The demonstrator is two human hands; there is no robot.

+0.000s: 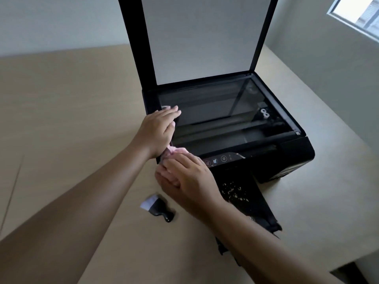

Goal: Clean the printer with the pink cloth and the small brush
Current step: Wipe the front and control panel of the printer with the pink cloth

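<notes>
A black printer (pixel 287 160) stands on the tan table with its scanner lid (pixel 205 37) raised upright, and the glass (pixel 215 111) is exposed. My left hand (pixel 159 132) rests flat on the printer's front left edge, fingers on the glass rim. My right hand (pixel 186 179) presses the pink cloth (pixel 174 151) against the printer's front left corner, next to the control panel; most of the cloth is hidden under my hand. The small black brush (pixel 159 208) with white bristles lies on the table just in front of my hands.
The printer's black output tray (pixel 242 193) sticks out toward me, speckled with light crumbs, partly under my right forearm. The tan table (pixel 71 119) ends at the right, near a grey wall. A window (pixel 359 15) sits at the upper right.
</notes>
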